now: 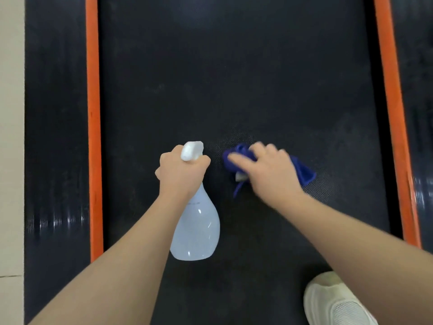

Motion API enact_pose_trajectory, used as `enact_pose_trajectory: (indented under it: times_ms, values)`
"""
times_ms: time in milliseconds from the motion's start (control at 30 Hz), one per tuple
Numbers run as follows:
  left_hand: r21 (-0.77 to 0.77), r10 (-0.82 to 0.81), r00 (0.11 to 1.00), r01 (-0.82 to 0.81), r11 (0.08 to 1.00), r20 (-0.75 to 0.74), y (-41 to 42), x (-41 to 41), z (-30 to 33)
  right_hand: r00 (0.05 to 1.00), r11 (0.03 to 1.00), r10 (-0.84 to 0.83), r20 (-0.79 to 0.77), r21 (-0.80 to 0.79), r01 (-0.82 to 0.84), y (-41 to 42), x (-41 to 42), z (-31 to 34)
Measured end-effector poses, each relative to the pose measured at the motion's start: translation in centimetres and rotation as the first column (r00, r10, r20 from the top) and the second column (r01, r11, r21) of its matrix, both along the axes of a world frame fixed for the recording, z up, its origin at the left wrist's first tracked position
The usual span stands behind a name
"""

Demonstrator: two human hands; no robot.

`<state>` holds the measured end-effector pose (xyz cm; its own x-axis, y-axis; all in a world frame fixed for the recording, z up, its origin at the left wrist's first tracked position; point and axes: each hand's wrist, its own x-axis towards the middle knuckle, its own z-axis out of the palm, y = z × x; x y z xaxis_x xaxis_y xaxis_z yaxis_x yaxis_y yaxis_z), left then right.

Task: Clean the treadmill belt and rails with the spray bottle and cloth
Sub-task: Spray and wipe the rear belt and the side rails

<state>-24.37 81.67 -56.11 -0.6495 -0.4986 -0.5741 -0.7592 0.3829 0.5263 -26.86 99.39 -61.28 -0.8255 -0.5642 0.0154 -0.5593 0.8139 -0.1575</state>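
Head view shows the right hand (pixel 269 167) pressing the blue cloth (pixel 304 172) on the treadmill belt (pixel 234 78) mid-width, toward its near end. The left hand (pixel 180 172) grips the spray bottle (pixel 196 231) just beside it. Only a damp patch surrounds the cloth, so most of the belt and both orange rails (pixel 93 113) likely remain.

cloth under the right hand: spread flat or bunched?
Bunched. The blue cloth is crumpled under the right hand, pressed on the treadmill belt; folds bulge past the fingers and one corner sticks out to the right.

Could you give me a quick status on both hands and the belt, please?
Left hand grips spray bottle by its neck. Right hand presses blue cloth on treadmill belt. White shoe on belt, near right.
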Motion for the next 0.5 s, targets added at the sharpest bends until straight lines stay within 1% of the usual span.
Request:
enact_pose_trajectory:
  times_ms: [67, 100, 133, 167, 200, 267, 300, 333, 367, 400, 433, 467, 500]
  values:
    - [-0.024, -0.06, 0.998, 0.06, 0.998, 0.012, 0.4, 0.2, 0.0, 0.964, 0.965, -0.264, -0.037, -0.009, 0.263, 0.4, -2.9, 0.0]
    - [-0.031, -0.101, 0.995, 0.101, 0.994, 0.02, 0.7, 0.3, -0.1, 0.934, 0.935, -0.355, -0.032, -0.018, 0.355, 0.4, -3.2, 0.0]
    - [-0.04, -0.146, 0.989, 0.147, 0.988, 0.031, 1.1, 0.3, -0.2, 0.92, 0.92, -0.391, -0.03, -0.027, 0.39, 0.3, -2.7, -0.1]
    - [-0.056, -0.188, 0.981, 0.19, 0.98, 0.044, 1.5, 0.3, -0.2, 0.928, 0.928, -0.372, -0.033, -0.039, 0.371, 0.2, -1.5, -0.2]
    - [-0.075, -0.224, 0.973, 0.228, 0.971, 0.056, 1.9, 0.2, -0.2, 0.952, 0.952, -0.303, -0.037, -0.055, 0.3, 0.4, 0.0, -0.4]
    - [-0.1, -0.291, 0.954, 0.298, 0.949, 0.077, 3.0, 0.0, 0.1, 0.995, 0.993, -0.095, 0.0, -0.069, 0.095, 1.1, 2.4, -0.3]
    - [-0.105, -0.321, 0.943, 0.329, 0.939, 0.086, 3.7, 0.0, 0.2, 0.999, 0.999, -0.011, 0.038, -0.042, 0.013, 1.7, 2.7, -0.2]
    - [-0.105, -0.343, 0.935, 0.351, 0.93, 0.09, 4.4, 0.0, 0.5, 0.998, 0.999, 0.032, 0.049, -0.025, -0.031, 2.3, 2.1, -0.2]
    - [-0.097, -0.354, 0.931, 0.362, 0.927, 0.089, 5.0, 0.0, 0.9, 0.999, 1.0, -0.007, 0.052, -0.013, 0.007, 2.7, 0.9, -0.1]
    - [-0.077, -0.352, 0.932, 0.358, 0.93, 0.082, 5.5, -0.1, 1.1, 0.99, 0.991, -0.128, 0.062, -0.014, 0.129, 3.2, -0.6, 0.3]
    - [-0.047, -0.331, 0.941, 0.334, 0.941, 0.068, 5.9, -0.2, 1.4, 0.95, 0.952, -0.306, 0.056, -0.004, 0.307, 3.9, -2.3, 0.5]
    - [-0.013, -0.3, 0.953, 0.301, 0.954, 0.045, 6.2, -0.2, 1.8, 0.883, 0.885, -0.466, 0.048, 0.034, 0.465, 5.0, -3.8, 0.3]
    - [0.018, -0.269, 0.963, 0.269, 0.963, 0.01, 6.6, -0.3, 2.2, 0.834, 0.835, -0.55, 0.045, 0.048, 0.548, 6.2, -4.3, 0.0]
